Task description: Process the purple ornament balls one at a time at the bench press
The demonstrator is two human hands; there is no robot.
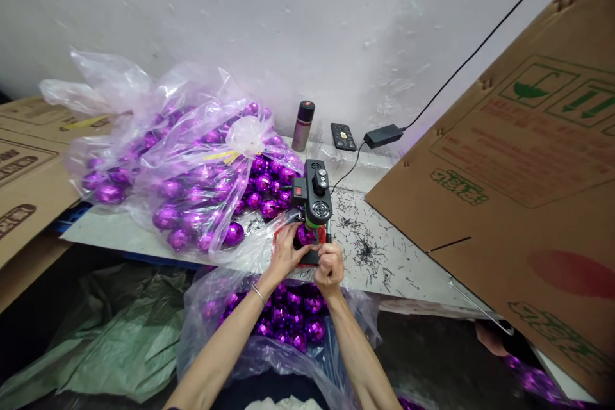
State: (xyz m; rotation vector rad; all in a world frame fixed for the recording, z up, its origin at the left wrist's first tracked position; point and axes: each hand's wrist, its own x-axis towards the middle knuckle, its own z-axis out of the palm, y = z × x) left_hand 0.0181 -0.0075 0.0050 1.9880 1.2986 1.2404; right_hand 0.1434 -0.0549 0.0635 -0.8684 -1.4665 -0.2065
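Note:
A small black bench machine with a red switch and a green ring stands on the white table, over a red base. Under its head is a shiny purple mirrored ball. My left hand holds this ball from the left, its fingers and thumb curved round it. Beside the machine's right side, my right hand is closed in a fist at the lower end of a metal lever with a black grip. The fist hides most of that grip. A clear bag of purple balls hangs open below my forearms.
Filled clear bags of purple balls lie left. Behind stand a spray can, a phone and a power adapter with cable. Black shavings litter the table. Large cardboard boxes flank the right and left.

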